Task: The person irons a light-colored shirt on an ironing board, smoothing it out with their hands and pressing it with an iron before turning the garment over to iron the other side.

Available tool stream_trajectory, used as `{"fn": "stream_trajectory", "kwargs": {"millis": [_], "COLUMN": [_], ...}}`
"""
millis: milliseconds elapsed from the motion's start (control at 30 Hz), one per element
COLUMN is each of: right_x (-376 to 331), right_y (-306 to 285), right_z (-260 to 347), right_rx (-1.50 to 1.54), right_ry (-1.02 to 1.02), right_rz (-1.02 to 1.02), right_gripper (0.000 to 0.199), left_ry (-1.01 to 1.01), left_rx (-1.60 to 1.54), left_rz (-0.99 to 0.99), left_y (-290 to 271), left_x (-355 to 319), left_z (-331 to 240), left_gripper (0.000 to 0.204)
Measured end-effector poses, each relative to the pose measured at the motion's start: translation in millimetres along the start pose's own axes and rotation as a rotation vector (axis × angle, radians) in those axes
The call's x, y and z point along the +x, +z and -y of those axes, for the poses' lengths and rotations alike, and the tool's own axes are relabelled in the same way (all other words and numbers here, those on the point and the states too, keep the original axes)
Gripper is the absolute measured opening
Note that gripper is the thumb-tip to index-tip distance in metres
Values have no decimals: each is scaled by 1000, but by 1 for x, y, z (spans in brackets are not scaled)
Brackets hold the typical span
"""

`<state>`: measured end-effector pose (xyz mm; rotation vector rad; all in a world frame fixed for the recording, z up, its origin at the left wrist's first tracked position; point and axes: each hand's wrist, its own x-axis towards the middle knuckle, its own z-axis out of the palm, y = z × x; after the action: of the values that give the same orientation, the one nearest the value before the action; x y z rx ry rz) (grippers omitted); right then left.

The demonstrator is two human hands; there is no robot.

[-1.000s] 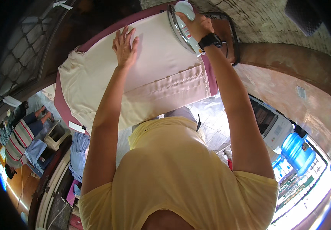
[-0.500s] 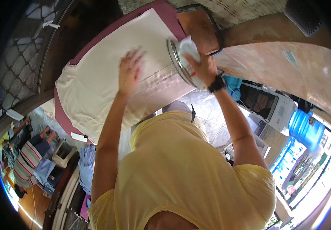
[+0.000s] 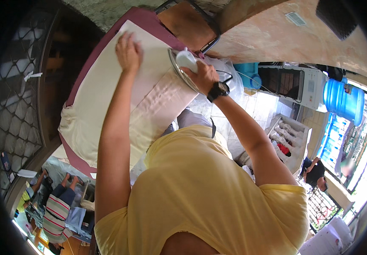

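Observation:
A cream cloth garment [image 3: 102,97] lies spread over a maroon padded surface [image 3: 79,80], with a wrinkled band across its near right part. My left hand [image 3: 128,53] is palm down on the cloth near its far edge, fingers stretched and slightly blurred. In my right hand [image 3: 204,78] is the handle of a white clothes iron [image 3: 186,60] with a shiny metal base rim. It is at the cloth's right edge; whether the base presses flat there I cannot tell. A black watch [image 3: 218,90] is on my right wrist.
Beyond the padded surface stands a brown chair [image 3: 187,25] with a black frame. Clear plastic [image 3: 223,70], a blue container [image 3: 248,75] and a white oven-like appliance [image 3: 313,89] are to the right. Another person [image 3: 56,214] is at lower left, another [image 3: 316,173] at far right.
My left hand has slid farther out over the cloth toward its far edge. The iron stays in my right hand near the cloth's right edge. The whole view has shifted.

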<state>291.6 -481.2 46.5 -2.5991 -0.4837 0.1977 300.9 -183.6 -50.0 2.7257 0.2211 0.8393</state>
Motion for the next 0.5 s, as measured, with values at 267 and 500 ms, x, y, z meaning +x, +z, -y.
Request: {"fn": "stream_trajectory", "kwargs": {"millis": [267, 500], "right_x": [-11, -21], "right_y": [3, 4], "right_z": [-8, -14], "right_rx": [-5, -24], "right_ry": [-15, -45], "right_rz": [-26, -78], "right_gripper": [54, 51], "left_ry": [-477, -460], "left_rx": [158, 47], "left_rz": [305, 256], "left_y": [6, 30], "left_x": [57, 64], "left_z": [62, 87], "left_gripper": [43, 35]}}
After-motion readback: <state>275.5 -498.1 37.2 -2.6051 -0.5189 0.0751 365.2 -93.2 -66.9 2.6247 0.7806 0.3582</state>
